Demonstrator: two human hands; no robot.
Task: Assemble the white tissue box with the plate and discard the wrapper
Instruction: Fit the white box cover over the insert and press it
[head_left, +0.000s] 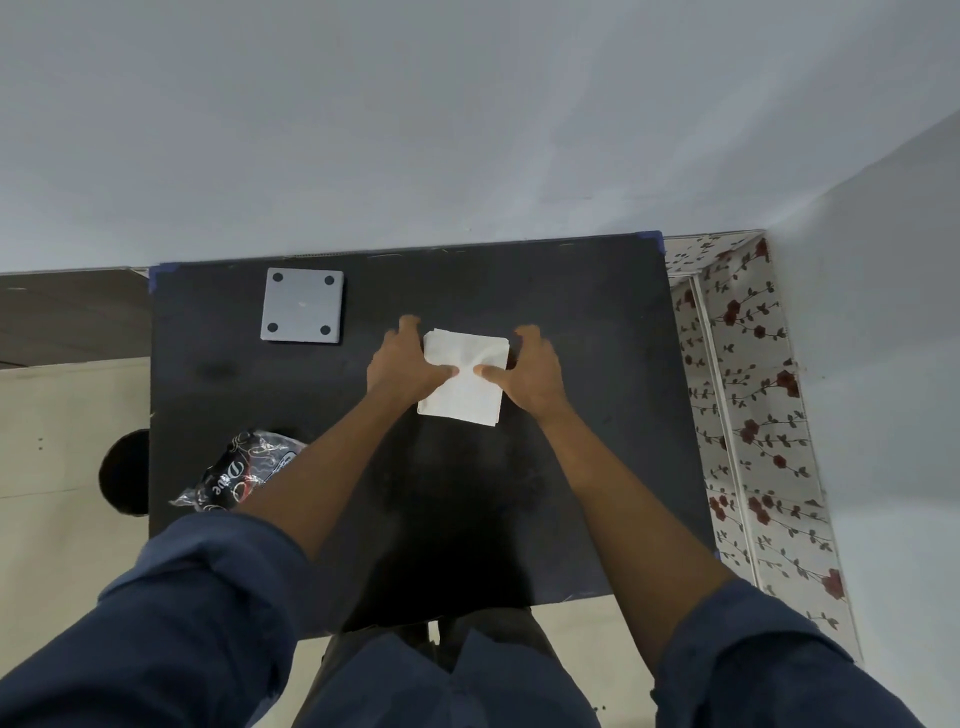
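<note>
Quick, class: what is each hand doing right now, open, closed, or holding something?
Left hand: gripping the left side of the white tissue stack, thumb on top.
Right hand: gripping the stack's right side, thumb on top.

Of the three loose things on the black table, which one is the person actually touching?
The white tissue stack: both hands flank it, thumbs pressing on top. The grey plate and the crumpled wrapper lie untouched to the left.

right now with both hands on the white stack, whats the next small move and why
Probably lift the white tissue stack and carry it toward the grey plate. Left hand and right hand flank it, thumbs on top; the plate lies apart at far left, and the wrapper is already off, near left.
</note>
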